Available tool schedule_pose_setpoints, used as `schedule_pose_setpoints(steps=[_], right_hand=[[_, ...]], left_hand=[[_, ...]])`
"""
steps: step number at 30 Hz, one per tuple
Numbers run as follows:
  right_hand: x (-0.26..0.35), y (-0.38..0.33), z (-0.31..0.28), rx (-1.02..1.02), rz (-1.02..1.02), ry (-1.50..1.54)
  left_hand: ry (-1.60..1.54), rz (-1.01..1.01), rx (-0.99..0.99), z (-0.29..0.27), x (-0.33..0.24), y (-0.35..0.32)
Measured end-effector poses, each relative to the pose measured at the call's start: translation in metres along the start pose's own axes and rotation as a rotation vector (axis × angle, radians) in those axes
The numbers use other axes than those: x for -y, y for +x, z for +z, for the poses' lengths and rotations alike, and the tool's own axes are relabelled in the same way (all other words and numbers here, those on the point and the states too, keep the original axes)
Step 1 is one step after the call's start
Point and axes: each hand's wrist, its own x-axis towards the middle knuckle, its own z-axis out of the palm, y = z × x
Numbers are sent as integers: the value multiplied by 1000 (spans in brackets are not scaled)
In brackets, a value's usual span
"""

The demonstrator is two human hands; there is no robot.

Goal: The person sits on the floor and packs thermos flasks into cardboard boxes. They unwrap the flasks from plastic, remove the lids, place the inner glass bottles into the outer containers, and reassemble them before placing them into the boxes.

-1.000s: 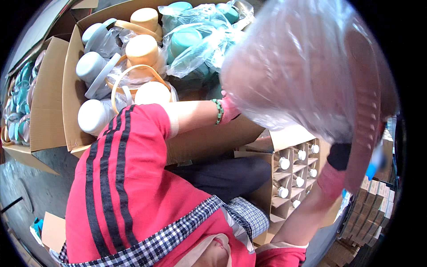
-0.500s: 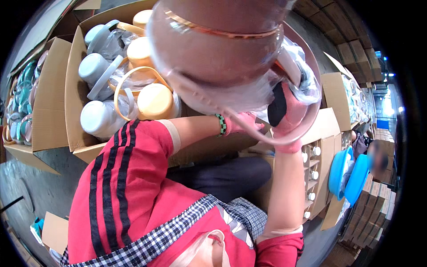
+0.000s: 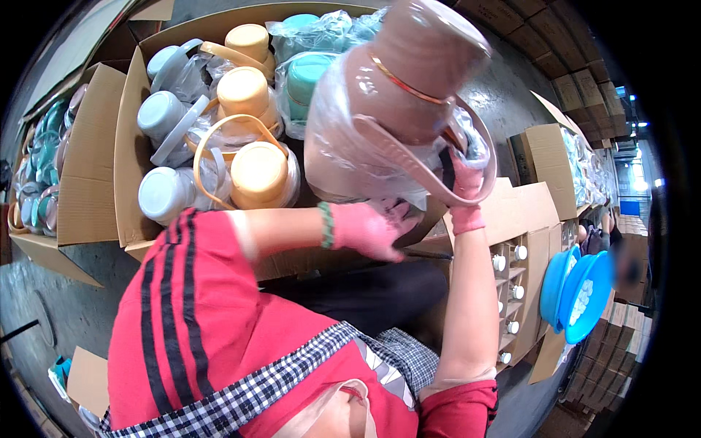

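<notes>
Holding the brown jug up in front of me, I had it well above my lap, its clear plastic bag half around the body. The jug leaned with its top toward the far right and its wide bottom toward me and to the left, so its long axis ran on a slant from near left to far right. My right hand, in a pink glove, was closed around the lower end of the looped handle on the right side of the jug. My left hand, also gloved in pink, sat under the bottom of the jug, fingers curled against the loose plastic there; whether it pinched the bag or only touched it I could not tell. Both hands were below the jug, the left nearer to its base, the right nearer to the handle and top.

Beyond the jug, to the far left, stood an open cardboard box packed with cream, grey and green jugs in bags. On my right was a divided carton holding small white caps, and further right a blue basin.
</notes>
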Motion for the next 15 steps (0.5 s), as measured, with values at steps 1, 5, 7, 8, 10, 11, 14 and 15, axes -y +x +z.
schedule_pose_setpoints(steps=[1, 5, 7, 8, 10, 11, 14, 15], right_hand=[[-9, -2, -14, 32, -18, -55], [-35, -15, -57, 12, -64, -256], [-22, -20, -50, 3, -4, -279], [-21, -19, -47, 16, -57, -354], [-4, -18, -37, 12, -81, -326], [-9, -21, -44, 25, -82, -384], [-19, -29, -59, 29, -27, -265], [-13, -38, -59, -38, 105, -148]], left_hand=[[17, 52, 119, -16, 1, -18], [-808, -196, 107, -132, 79, -38], [-946, -642, -303, -130, 132, -42], [-333, -830, -214, -123, 151, -38], [2, -736, 294, -111, 151, -23], [-16, -378, 294, -93, 160, -24], [-185, -633, 544, -21, 219, -21], [-251, -699, 529, -14, 221, -19]])
